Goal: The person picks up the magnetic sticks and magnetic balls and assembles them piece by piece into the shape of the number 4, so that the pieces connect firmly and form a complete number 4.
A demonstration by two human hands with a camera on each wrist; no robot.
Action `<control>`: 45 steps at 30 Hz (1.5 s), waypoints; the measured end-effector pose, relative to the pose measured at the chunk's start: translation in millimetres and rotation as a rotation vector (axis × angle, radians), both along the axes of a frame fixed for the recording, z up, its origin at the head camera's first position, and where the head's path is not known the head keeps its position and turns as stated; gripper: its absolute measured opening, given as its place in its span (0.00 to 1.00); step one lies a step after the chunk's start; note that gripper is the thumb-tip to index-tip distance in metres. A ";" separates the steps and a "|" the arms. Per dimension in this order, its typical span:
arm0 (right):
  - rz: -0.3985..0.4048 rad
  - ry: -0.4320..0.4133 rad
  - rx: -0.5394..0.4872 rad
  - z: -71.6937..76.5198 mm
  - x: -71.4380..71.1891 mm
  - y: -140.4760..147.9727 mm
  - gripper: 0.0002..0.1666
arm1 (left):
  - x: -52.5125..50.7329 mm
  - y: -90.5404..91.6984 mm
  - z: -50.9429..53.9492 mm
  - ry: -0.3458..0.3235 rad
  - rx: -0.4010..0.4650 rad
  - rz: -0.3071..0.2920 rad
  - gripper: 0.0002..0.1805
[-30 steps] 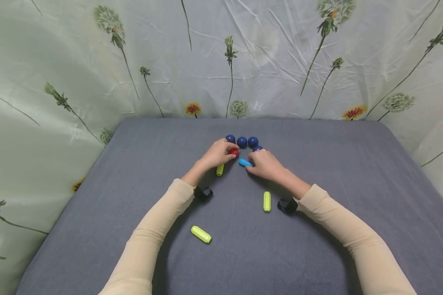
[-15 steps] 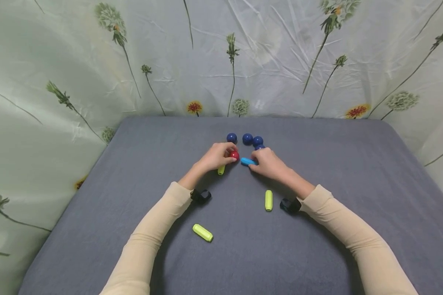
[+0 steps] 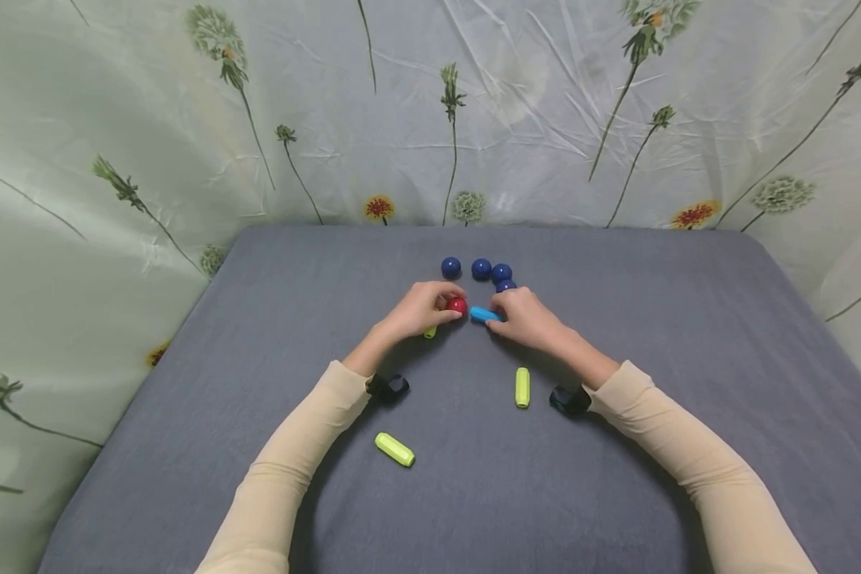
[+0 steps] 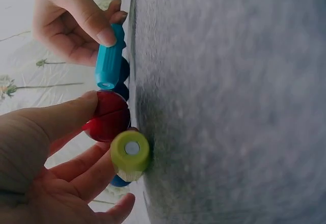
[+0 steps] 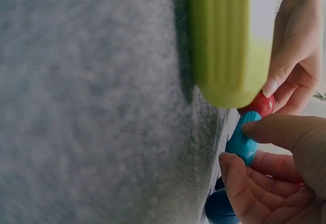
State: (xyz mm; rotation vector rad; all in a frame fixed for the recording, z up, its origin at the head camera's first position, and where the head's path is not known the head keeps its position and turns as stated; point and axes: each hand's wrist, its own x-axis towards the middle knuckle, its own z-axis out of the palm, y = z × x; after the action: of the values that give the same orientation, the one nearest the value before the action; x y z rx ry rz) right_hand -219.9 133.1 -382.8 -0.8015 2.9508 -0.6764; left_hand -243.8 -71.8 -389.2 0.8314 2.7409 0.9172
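In the head view my left hand (image 3: 419, 309) holds a shiny red ball (image 3: 457, 307) between thumb and fingers. My right hand (image 3: 527, 315) pinches a light-blue ribbed stick (image 3: 484, 315), one end pointing toward the ball. From the left wrist camera, the red ball (image 4: 109, 117) shows a seam line, and the blue stick (image 4: 109, 63) is right beside it. A yellow-green stick (image 3: 430, 332) lies partly hidden under the left hand. Just beyond the hands sit several dark blue balls (image 3: 481, 269), one partly covered by the right hand.
Two more yellow-green sticks lie nearer the person: one upright in view (image 3: 522, 387) by the right wrist, another slanted (image 3: 395, 450) at front left. Black wrist straps (image 3: 389, 388) hang under both forearms. A grey cloth surface (image 3: 459, 510) ends at a flowered curtain (image 3: 545, 119).
The red ball has come slightly toward the person with the left hand. Two of the dark blue balls have shifted right, leaving a gap beside the leftmost. The right hand keeps its pinch.
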 end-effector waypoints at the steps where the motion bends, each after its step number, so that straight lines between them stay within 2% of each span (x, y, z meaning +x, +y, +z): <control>1: 0.011 -0.001 -0.007 0.1 0.3 0.9 0.08 | 1.1 0.2 -0.1 -0.003 0.004 -0.001 0.17; 10: 0.108 -0.023 -0.038 0.4 3.9 10.4 0.09 | 12.5 1.7 -0.5 0.012 0.027 -0.068 0.17; 17: 0.116 -0.013 -0.067 0.2 5.9 12.4 0.09 | 13.6 0.0 -1.7 0.069 0.017 -0.111 0.22; 22: 0.126 -0.015 -0.080 -1.1 5.4 13.3 0.09 | 13.6 -0.3 -4.0 0.102 -0.021 -0.137 0.20; 32: 0.120 -0.100 -0.162 -2.8 5.5 23.2 0.16 | 15.6 -2.0 -5.4 0.100 -0.049 -0.141 0.18; 37: 0.135 -0.141 -0.172 3.1 6.3 33.5 0.17 | 17.4 -3.0 -6.6 0.096 -0.049 -0.120 0.18; 40: 0.099 -0.121 -0.181 7.6 4.5 39.8 0.15 | 17.7 -3.6 -6.5 0.098 -0.046 -0.116 0.18; 45: -0.010 -0.026 -0.228 7.7 -1.5 44.3 0.11 | 16.4 -4.2 -7.2 0.105 -0.039 -0.115 0.18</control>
State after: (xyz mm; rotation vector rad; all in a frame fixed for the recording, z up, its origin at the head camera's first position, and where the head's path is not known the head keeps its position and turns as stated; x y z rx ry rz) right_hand -221.4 177.4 -375.1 -0.7828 2.8916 -1.0295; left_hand -227.4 -75.9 -396.4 1.0467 2.7544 0.8181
